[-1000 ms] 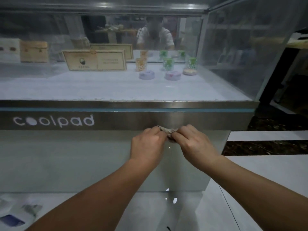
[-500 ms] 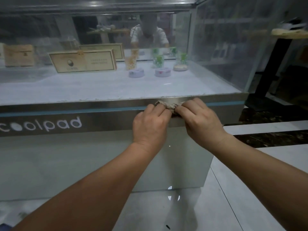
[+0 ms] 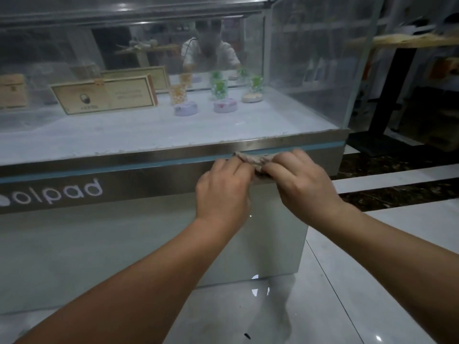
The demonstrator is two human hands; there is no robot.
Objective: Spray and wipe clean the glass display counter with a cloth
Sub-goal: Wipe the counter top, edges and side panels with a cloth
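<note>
On cloth (image 3: 250,160) — left hand (image 3: 223,191), right hand (image 3: 301,181)

Crumpled cloth (image 3: 250,160) against dusty glass counter (image 3: 149,167)

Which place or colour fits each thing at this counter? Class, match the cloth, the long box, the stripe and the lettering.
Things:
1 cloth
2 long box
3 stripe
4 lettering

Descriptions:
a white, below the stripe
b blue
c inside the display counter
d gripped by the left hand and the right hand

Pairs: 1-d, 2-c, 3-b, 4-a.
</note>
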